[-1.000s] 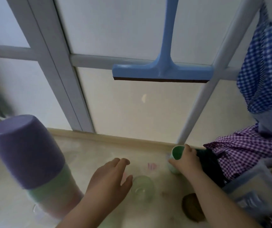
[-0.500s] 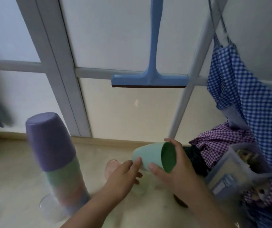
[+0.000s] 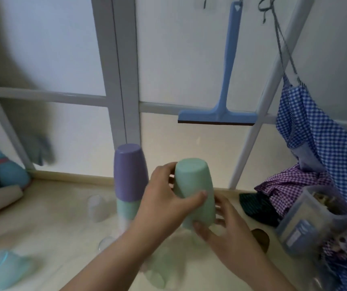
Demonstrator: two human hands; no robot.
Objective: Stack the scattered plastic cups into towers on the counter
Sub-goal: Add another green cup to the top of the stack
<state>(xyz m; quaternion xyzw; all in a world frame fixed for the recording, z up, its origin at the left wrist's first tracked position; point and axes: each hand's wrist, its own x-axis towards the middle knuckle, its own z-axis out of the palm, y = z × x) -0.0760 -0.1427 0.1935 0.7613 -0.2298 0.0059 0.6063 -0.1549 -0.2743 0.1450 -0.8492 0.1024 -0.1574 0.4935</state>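
Note:
A mint green cup (image 3: 195, 190) is upside down in the air, just right of a tower (image 3: 130, 181) of stacked upturned cups topped by a purple one. My left hand (image 3: 164, 204) grips the green cup from the left, thumb across its front. My right hand (image 3: 227, 234) holds its lower rim from the right. A clear cup (image 3: 97, 206) stands left of the tower. Another pale green cup (image 3: 160, 274) lies blurred on the counter (image 3: 48, 234) below my hands. A light blue cup (image 3: 2, 269) lies at the lower left.
A blue squeegee (image 3: 220, 114) hangs on the window behind. Checked cloths (image 3: 315, 156) and a clear plastic container (image 3: 307, 219) crowd the right side. A blue bottle (image 3: 10, 171) and a paper roll (image 3: 0, 198) sit at the far left. A brown round object (image 3: 260, 238) lies near my right wrist.
The green cup went from lying sideways in my right hand to upside down and higher, now held by both hands. The view swung right, so the tower sits nearer the middle.

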